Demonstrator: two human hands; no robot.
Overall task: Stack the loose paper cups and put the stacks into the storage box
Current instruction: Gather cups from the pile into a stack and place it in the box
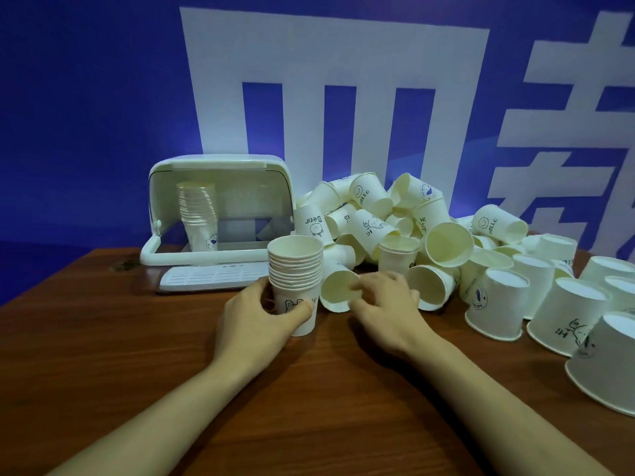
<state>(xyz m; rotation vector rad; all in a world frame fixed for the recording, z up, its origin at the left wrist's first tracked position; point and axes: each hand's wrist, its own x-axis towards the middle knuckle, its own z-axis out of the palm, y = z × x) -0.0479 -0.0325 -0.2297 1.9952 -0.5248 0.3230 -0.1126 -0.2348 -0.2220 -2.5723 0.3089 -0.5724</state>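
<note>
At frame centre, on wooden table (pixel 137 338): both hands working at near edge of cup pile.
Left hand (pixel 256 319): curled round base of upright stack of nested cups (pixel 296 280); thumb across printed side of lowest cup, fingers wrapped behind; firm hold.
Held stack: upright on table surface, mouths up, several rims showing one above another; just left of pile.
Right hand (pixel 385 304): fingers bent, fingertips pinching rim of single cup (pixel 338 292) lying on its side, mouth toward camera; touching held stack's right side or just beside it, cannot tell which.
Loose cup pile (pixel 395 218): centre to centre right of frame, heaped against blue and white backdrop (pixel 86 97); cups tipped on sides at mixed angles, prints reading "HELLO" and "Bear" legible on some.
Upturned cups (pixel 498 304): right and lower right of frame, standing mouth-down on table, close together, several touching.
Storage box (pixel 220 207): left of centre, behind held stack, white, curved lid raised; ribbed tray projecting from front at table level.
Stored stack (pixel 198 214): inside box at its left side, upright, mouths up, leaning slightly.
Forearms: bare, entering from lower left and lower right of frame.
</note>
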